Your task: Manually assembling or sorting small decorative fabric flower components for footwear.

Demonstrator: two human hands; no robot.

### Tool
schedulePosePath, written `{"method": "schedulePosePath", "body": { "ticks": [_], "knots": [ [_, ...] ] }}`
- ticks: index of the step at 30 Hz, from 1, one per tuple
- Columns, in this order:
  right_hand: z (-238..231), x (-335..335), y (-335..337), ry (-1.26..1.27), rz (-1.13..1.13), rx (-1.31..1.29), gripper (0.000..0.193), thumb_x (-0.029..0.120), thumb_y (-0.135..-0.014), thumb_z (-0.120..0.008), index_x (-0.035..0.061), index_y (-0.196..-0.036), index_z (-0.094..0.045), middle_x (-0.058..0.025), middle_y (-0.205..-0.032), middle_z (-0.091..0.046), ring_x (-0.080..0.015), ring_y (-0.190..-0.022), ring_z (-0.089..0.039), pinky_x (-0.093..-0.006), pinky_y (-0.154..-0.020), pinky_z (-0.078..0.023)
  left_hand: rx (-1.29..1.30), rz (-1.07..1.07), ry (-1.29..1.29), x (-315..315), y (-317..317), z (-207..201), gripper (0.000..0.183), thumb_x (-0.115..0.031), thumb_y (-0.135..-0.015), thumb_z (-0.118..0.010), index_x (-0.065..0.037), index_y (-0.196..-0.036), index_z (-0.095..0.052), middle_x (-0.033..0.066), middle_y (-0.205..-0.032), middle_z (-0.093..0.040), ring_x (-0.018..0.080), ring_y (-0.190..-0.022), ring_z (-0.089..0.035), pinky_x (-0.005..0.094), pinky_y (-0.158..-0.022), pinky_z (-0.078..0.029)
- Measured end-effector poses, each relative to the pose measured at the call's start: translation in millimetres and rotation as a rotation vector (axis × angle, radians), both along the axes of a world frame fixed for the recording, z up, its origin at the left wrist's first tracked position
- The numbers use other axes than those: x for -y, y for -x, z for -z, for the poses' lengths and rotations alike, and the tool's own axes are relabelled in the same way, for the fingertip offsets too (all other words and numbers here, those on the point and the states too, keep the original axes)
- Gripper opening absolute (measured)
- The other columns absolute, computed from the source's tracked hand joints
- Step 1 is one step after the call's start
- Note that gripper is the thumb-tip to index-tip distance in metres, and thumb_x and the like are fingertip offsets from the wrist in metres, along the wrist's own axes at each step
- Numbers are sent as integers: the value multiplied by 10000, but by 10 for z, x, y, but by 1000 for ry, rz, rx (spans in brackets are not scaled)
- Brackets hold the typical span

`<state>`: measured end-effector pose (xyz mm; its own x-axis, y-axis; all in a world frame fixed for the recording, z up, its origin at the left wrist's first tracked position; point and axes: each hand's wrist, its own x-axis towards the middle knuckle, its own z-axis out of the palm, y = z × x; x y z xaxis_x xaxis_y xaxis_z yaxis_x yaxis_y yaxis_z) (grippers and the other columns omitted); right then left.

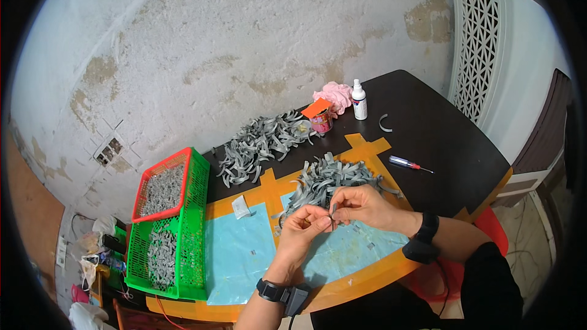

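Over the near part of the table, my left hand (298,233) and my right hand (367,208) meet with their fingertips pinched together. Between them is a small dark grey strip (332,213), mostly hidden by the fingers, so its exact kind is unclear. Just beyond my hands lies a heap of curved grey strips (336,177). Beneath my hands, a light blue sheet (351,250) is fixed to the table with orange tape (342,293).
On the left, a red basket (188,168) sits on a green basket (194,232); both hold small grey pieces. Another pile of grey strips (260,146) lies at the back, near a red can (321,123), pink cloth (333,95) and white spray bottle (359,102). A screwdriver (406,163) lies right.
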<state>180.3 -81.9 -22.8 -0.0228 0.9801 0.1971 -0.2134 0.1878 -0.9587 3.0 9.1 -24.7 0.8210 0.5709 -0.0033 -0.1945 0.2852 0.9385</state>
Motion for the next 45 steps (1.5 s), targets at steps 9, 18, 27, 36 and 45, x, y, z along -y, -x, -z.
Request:
{"method": "schedulePosePath", "body": {
  "ticks": [9, 18, 27, 36, 45],
  "knots": [
    [25, 13, 23, 40, 137, 161, 59, 42, -885, -617, 8, -919, -583, -19, -884, -556, -78, -748, -561, -225, -635, -461, -24, -67, -55, 49, -22, -18, 146, 15, -815, -694, -36, -925, -613, 39, -875, -662, 105, -822, -628, 240, -749, -508],
    [3, 48, 59, 63, 24, 70, 90, 115, -913, -607, 39, -928, -561, 1, -883, -539, -83, -745, -549, -230, -663, -446, 61, -59, -228, 13, 20, 49, 168, 58, -788, -707, 4, -923, -622, 37, -892, -669, 93, -836, -640, 227, -772, -524],
    [32, 9, 7, 135, -134, 53, 141, 187, -949, -559, 50, -945, -527, 2, -836, -536, -80, -728, -527, -231, -659, -434, -77, -37, -321, 4, 83, -68, 181, 105, -764, -686, 17, -910, -624, 61, -920, -659, 130, -872, -640, 272, -830, -529],
    [0, 42, 44, 65, -4, -31, 85, 116, -925, -581, 39, -949, -553, -1, -846, -562, -68, -740, -528, -222, -652, -434, -5, -53, -225, 49, 19, -36, 198, 86, -791, -661, -4, -957, -602, 26, -916, -654, 92, -836, -630, 225, -780, -509],
    [71, 28, 125, -169, 156, 120, 95, -2, -888, -589, 2, -972, -545, -70, -1027, -552, -94, -842, -563, -231, -681, -486, -43, -25, 224, -26, 43, -78, 81, -3, -860, -616, -26, -938, -608, 51, -860, -646, 125, -731, -628, 248, -719, -529]
  ]
}}
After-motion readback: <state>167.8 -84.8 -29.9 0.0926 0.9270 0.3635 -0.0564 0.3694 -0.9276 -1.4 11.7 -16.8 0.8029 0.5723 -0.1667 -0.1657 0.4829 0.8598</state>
